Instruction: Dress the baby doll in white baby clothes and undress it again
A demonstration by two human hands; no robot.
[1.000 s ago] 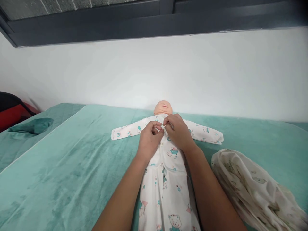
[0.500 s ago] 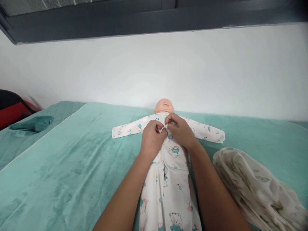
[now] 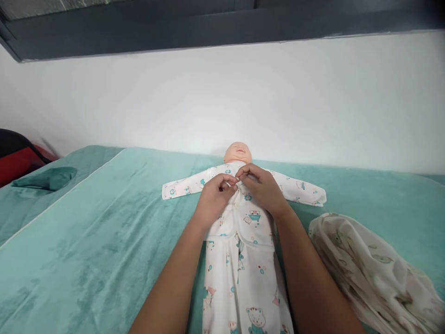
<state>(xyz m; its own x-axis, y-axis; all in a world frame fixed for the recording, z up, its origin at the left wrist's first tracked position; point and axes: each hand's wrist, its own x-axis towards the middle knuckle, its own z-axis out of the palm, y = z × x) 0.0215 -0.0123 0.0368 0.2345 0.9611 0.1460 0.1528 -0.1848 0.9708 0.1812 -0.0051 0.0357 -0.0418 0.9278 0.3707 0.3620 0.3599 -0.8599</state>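
A baby doll [image 3: 238,152] lies on its back on a teal blanket [image 3: 104,232], dressed in a white printed sleepsuit [image 3: 243,260] with the sleeves spread out to both sides. My left hand [image 3: 214,196] and my right hand [image 3: 262,187] meet over the doll's upper chest, just below the neck. Both pinch the front placket of the sleepsuit between fingertips and thumbs, where the snaps run down the middle.
A crumpled white patterned cloth [image 3: 371,273] lies at the right, close to my right forearm. A dark green folded cloth [image 3: 47,179] sits at the far left, with a red and black object [image 3: 15,157] behind it. A white wall rises behind the bed.
Both hands have shifted slightly up the doll's chest toward the neck, still pinching the sleepsuit front. The view has tilted a little downward.
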